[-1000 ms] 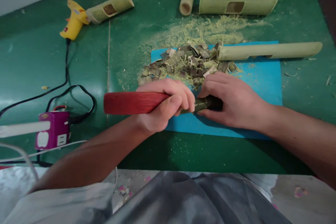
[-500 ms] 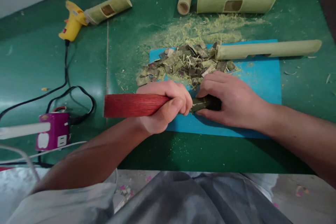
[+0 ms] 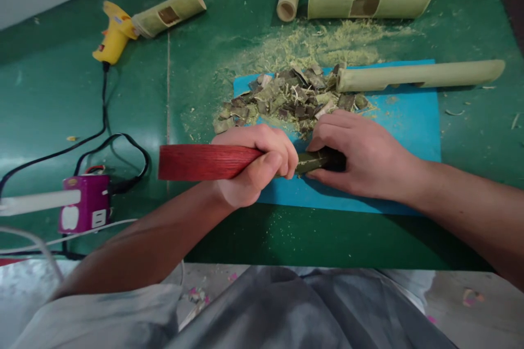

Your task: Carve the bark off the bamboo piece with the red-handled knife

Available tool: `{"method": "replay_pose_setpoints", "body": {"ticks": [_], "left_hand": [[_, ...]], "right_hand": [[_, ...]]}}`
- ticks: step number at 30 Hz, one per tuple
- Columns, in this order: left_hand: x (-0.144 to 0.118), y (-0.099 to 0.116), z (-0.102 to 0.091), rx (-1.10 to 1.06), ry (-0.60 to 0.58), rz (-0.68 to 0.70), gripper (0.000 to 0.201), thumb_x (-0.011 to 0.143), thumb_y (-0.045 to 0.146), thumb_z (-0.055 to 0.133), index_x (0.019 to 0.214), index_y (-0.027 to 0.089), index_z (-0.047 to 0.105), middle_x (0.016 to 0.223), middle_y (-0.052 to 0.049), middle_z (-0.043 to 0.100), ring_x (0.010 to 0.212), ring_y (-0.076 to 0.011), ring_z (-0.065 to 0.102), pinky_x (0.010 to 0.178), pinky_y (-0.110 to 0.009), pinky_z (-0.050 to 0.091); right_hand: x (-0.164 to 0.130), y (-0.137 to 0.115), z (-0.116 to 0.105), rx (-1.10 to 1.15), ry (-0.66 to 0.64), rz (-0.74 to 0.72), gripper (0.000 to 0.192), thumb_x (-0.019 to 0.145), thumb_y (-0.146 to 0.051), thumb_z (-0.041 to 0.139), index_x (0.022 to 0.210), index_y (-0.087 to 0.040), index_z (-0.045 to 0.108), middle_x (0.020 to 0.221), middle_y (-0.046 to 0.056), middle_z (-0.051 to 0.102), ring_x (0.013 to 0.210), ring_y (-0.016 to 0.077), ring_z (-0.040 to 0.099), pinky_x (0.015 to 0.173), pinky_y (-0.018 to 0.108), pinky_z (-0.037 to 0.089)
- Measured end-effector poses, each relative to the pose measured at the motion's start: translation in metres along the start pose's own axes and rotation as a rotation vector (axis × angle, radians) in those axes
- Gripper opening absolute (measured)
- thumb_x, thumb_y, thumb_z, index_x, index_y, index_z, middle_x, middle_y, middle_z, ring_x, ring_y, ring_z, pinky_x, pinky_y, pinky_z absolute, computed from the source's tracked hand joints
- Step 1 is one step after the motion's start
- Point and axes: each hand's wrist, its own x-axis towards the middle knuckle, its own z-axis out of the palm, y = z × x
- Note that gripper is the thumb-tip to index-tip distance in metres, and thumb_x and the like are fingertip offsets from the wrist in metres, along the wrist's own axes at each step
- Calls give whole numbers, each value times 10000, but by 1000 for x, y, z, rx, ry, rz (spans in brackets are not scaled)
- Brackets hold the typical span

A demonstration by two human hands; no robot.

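Observation:
My left hand (image 3: 260,163) is closed round a red wooden handle (image 3: 200,162) with visible grain, which sticks out to the left. Whatever the handle's other end carries is hidden in and behind my fist. Close by on the right, my right hand (image 3: 368,158) grips a dark green bamboo piece (image 3: 311,163) between thumb and fingers. This piece lies low over a blue sheet (image 3: 352,203), its left end reaching to my left fist. Just beyond both hands is a heap of bamboo chips and shavings (image 3: 286,95).
A long pale bamboo length (image 3: 442,74) lies across the sheet's far edge. Bamboo tubes with cut windows (image 3: 393,4) stand at the back. At left are a yellow corded tool (image 3: 113,38) holding a bamboo tube, cables, and a purple power box (image 3: 85,204) on the green table (image 3: 204,240).
The red handle and my left hand have shifted very slightly left and up. My right hand keeps its grip on the bamboo piece in nearly the same place.

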Motion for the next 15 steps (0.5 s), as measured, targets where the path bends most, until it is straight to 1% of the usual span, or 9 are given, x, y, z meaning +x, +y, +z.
{"method": "replay_pose_setpoints", "body": {"ticks": [3,5,8,11,15], "left_hand": [[1,0,0,23,-11,35,284,967,277,641,706,168,617,627,-5,661,543,-86,619,544,-208,485],[1,-1,0,43,-46,53,249,961,242,642,726,158,634,655,-16,679,563,-88,637,567,-211,502],[1,-2,0,35,-57,75,259,971,256,624,731,159,630,654,-13,678,567,-87,639,568,-210,509],[1,-3,-1,29,-41,52,293,983,298,610,718,172,608,640,-6,669,564,-87,630,568,-211,509],[0,-2,-1,64,-57,29,309,987,334,606,719,182,593,635,-6,667,564,-90,637,559,-211,502]], "right_hand": [[0,0,0,1,1,1,129,837,-309,677,849,-234,573,822,47,581,839,234,527,725,365,385],[0,1,1,4,11,-6,128,837,-305,677,847,-225,577,824,48,585,832,230,523,718,363,379],[-1,1,1,6,10,-11,128,838,-308,677,853,-219,585,817,44,581,818,224,517,708,357,372],[0,1,1,-1,11,-13,143,835,-320,686,851,-225,580,809,39,573,819,221,513,705,351,372],[0,1,0,5,-1,-4,128,837,-308,683,849,-237,577,821,43,588,836,227,523,713,356,382]]}}
